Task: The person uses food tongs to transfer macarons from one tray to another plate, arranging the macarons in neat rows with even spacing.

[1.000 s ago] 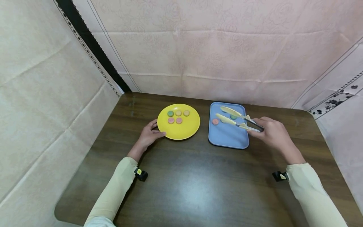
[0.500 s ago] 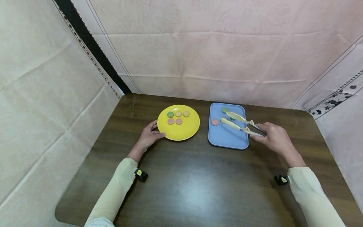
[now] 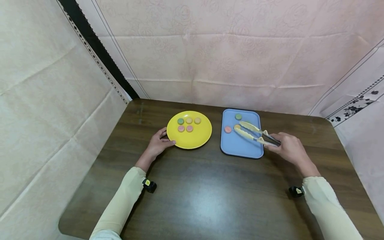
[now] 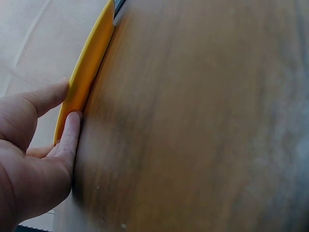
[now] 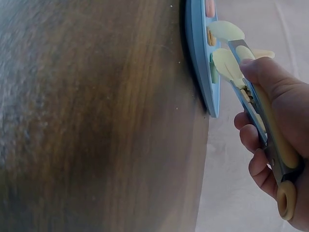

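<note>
Brown wooden tabletop (image 3: 195,186) nearest; my left hand (image 3: 157,143) holds the yellow plate (image 3: 198,138) at its rim with thumb and fingers. My right hand (image 3: 289,149) grips tongs (image 3: 246,134), tips parted over the blue tray (image 3: 240,148) (coloured discs (image 3: 189,128) on plate and tray); pale cloth (image 3: 240,60) beyond.

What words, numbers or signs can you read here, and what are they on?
None that I can read.
Yellow plate, blue tray and tongs: no writing shows.
Black device on the left wrist: its yellow patch is too small to read.
Cloth on the right: dark flower shapes, not letters.
</note>
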{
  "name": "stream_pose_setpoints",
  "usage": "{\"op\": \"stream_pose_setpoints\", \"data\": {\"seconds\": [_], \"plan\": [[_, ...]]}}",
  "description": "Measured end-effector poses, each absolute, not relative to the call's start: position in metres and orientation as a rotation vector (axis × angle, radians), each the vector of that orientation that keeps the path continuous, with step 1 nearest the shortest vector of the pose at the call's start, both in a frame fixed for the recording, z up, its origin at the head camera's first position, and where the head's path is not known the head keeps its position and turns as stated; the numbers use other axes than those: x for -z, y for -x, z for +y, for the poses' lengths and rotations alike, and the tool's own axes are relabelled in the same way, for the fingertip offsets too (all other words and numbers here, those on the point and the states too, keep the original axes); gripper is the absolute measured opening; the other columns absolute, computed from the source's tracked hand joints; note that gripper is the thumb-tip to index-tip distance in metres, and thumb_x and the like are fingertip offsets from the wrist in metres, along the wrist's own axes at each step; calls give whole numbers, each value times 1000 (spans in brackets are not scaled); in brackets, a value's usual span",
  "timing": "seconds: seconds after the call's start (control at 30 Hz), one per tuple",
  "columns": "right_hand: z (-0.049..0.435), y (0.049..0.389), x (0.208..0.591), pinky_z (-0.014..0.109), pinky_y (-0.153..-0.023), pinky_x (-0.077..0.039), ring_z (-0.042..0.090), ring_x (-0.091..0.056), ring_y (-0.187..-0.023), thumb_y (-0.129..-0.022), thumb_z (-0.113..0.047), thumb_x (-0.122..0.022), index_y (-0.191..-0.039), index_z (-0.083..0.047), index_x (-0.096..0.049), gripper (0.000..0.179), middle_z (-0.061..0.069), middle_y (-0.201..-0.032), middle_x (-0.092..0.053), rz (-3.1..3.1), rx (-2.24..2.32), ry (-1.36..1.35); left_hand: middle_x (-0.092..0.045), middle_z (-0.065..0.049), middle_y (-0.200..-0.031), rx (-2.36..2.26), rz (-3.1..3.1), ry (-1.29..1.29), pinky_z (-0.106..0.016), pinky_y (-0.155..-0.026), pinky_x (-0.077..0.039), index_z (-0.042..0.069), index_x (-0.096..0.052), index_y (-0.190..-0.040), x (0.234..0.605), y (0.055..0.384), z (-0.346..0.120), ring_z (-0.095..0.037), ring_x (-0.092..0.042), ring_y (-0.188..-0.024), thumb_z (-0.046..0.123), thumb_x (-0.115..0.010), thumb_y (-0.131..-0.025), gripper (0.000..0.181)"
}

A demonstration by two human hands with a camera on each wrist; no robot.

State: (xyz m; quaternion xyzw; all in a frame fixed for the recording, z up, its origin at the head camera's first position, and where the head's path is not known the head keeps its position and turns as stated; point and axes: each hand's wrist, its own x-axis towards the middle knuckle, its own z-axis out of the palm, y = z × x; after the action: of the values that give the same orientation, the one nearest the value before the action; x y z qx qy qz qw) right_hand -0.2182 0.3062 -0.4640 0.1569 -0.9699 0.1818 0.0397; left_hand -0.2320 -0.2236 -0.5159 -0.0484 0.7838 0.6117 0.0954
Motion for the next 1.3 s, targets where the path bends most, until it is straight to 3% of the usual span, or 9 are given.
{"op": "stream_pose_setpoints", "data": {"seconds": [0.1,0.43,0.8,1.0,1.3], "plan": [[306,218,466,55,-73,-52,29,-59,-79,-91,-38,-78,-127,7,-68,59,23,-106,-69,-2965,-551,-487,-44,-15,-152,-1813,2326,137,-30,-89,-55,12,-31,-160,515,232,-224,-31,-62,-116,17,-82,-89,88],[302,219,468,57,-75,-51,33,-62,-83,-90,-30,-79,-127,8,-67,54,24,-107,-69,-2964,-525,-498,-45,-15,-152,-1810,2327,140,-30,-89,-54,12,-32,-160,516,231,-224,-31,-61,-116,18,-82,-89,87],[301,218,465,49,-68,-50,26,-56,-76,-91,-30,-79,-128,8,-67,54,18,-100,-68,-2981,-513,-489,-46,-15,-151,-1815,2325,134,-29,-88,-55,12,-32,-160,515,232,-224,-31,-62,-116,16,-81,-90,86],[301,218,461,34,-57,-40,22,-49,-68,-91,-31,-79,-126,9,-68,54,11,-88,-65,-2944,-525,-518,-46,-15,-151,-1820,2320,141,-29,-88,-55,12,-33,-160,516,232,-223,-31,-61,-116,15,-81,-89,86],[294,219,446,33,-56,-40,19,-48,-66,-90,-30,-80,-125,8,-69,52,9,-87,-64,-2863,-523,-548,-45,-15,-151,-1815,2329,131,-30,-89,-55,12,-32,-160,514,231,-223,-32,-61,-117,15,-80,-90,85]]}}
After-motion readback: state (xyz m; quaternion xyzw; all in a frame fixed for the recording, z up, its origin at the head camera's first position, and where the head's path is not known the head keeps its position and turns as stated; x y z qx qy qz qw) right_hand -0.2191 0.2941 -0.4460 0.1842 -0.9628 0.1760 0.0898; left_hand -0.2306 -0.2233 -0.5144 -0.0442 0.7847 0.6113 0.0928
